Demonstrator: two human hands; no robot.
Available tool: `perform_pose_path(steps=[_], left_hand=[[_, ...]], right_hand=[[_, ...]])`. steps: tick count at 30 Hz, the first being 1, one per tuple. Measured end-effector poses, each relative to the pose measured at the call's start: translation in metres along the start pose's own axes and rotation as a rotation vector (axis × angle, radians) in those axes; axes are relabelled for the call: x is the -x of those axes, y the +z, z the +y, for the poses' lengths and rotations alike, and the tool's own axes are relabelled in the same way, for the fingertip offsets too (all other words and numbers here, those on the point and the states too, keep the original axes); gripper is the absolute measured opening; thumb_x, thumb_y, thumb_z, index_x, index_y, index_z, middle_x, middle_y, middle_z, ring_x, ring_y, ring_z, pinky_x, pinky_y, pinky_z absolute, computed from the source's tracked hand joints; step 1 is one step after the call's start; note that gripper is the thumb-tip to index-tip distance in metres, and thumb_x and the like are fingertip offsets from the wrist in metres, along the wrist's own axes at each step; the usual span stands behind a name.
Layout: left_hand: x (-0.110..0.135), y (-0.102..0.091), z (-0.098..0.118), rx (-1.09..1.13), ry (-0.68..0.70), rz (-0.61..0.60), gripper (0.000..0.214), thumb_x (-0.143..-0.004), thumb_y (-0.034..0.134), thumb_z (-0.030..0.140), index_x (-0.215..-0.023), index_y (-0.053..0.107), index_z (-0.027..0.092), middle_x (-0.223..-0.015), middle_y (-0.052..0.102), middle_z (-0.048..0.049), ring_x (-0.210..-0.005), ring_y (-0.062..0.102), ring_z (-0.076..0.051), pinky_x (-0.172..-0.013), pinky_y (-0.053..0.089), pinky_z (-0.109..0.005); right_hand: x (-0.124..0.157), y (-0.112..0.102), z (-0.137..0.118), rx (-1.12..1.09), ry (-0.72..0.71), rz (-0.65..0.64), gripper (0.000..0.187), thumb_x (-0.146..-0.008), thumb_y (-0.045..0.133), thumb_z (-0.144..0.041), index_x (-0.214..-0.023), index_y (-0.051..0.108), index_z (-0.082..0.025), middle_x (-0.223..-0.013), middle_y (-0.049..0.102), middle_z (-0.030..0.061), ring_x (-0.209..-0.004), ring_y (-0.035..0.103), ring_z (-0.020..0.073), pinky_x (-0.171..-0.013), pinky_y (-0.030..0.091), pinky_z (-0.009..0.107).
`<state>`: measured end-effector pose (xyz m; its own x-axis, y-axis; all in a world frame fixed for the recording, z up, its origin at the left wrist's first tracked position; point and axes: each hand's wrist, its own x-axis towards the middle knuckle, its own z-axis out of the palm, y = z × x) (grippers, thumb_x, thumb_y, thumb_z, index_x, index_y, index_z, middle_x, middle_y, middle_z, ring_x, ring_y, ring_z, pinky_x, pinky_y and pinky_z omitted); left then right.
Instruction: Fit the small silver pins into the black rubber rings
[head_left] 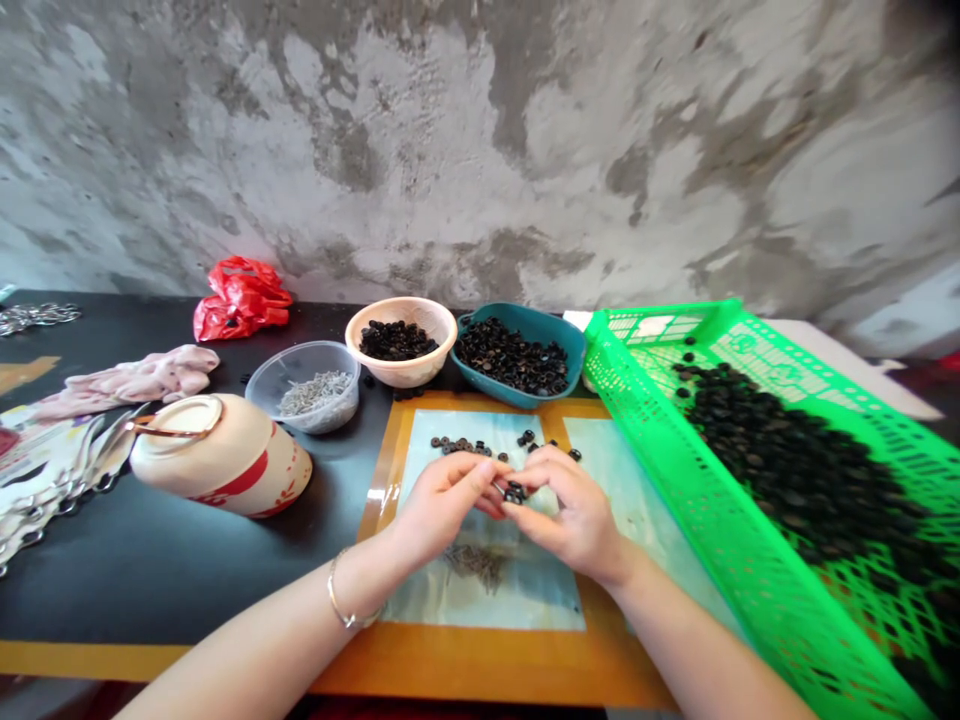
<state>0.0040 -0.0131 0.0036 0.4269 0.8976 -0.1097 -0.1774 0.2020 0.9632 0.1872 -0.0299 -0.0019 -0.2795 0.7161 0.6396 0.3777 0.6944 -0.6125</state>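
Observing the person's left hand, curled nearly closed, its fingertips reaching the small dark ring-shaped beads; whether it is gripping them I cannot tell. The right hand is pinching these beads between thumb and fingers, partly closed, just above the centre of a glossy orange-bordered mat. A thin silver bracelet is circling the left wrist. More loose dark beads are lying on the mat, just ahead of the hands.

Beyond the mat, a round peach ceramic bowl and a teal plastic dish are holding black beads, standing side by side. To the right, a bright green perforated plastic basket is lying tilted, holding a large heap of black beads. Left of these, a clear plastic tub is holding grey fragments. A cream bowl with red markings is lying on its side on the black tabletop, near a pink cloth, silvery metal pieces and a crumpled red plastic bag.
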Motion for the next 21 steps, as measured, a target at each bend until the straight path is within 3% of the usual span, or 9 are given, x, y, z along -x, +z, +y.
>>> perform_pose_path(steps=[3, 5, 11, 21], left_hand=[[0.002, 0.001, 0.001, -0.042, 0.112, -0.062, 0.066, -0.059, 0.086, 0.044, -0.115, 0.065, 0.015, -0.092, 0.07, -0.0089, -0.081, 0.066, -0.02, -0.077, 0.054, -0.033], [0.004, 0.003, 0.002, -0.156, 0.144, -0.082, 0.067, -0.054, 0.09, 0.035, -0.114, 0.066, 0.016, -0.097, 0.07, -0.0099, -0.086, 0.066, -0.022, -0.082, 0.053, -0.034], [0.006, 0.004, 0.001, -0.404, 0.201, -0.065, 0.031, -0.069, 0.08, 0.037, -0.093, 0.075, 0.018, -0.085, 0.073, -0.006, -0.075, 0.064, -0.019, -0.072, 0.051, -0.029], [0.006, 0.003, -0.002, -0.533, 0.208, -0.03, 0.028, -0.07, 0.08, 0.039, -0.088, 0.076, 0.018, -0.078, 0.073, -0.0064, -0.07, 0.064, -0.019, -0.069, 0.049, -0.028]], right_hand=[[0.002, -0.001, 0.002, -0.041, 0.045, -0.041, 0.012, -0.086, 0.067, -0.028, -0.093, 0.064, -0.02, -0.076, 0.056, 0.0018, -0.071, 0.055, 0.0166, -0.064, 0.048, 0.031], [0.003, 0.001, 0.002, -0.06, 0.068, -0.074, 0.011, -0.086, 0.066, -0.029, -0.091, 0.062, -0.02, -0.076, 0.056, 0.0016, -0.071, 0.055, 0.0166, -0.064, 0.047, 0.031], [0.01, 0.008, 0.004, -0.117, 0.142, -0.133, 0.006, -0.09, 0.059, -0.026, -0.091, 0.057, -0.021, -0.084, 0.057, 0.0037, -0.076, 0.056, 0.0176, -0.068, 0.049, 0.032], [0.014, 0.013, 0.003, -0.09, 0.09, -0.111, 0.012, -0.087, 0.051, -0.012, -0.094, 0.052, -0.021, -0.084, 0.054, 0.0034, -0.074, 0.054, 0.0175, -0.066, 0.049, 0.032]])
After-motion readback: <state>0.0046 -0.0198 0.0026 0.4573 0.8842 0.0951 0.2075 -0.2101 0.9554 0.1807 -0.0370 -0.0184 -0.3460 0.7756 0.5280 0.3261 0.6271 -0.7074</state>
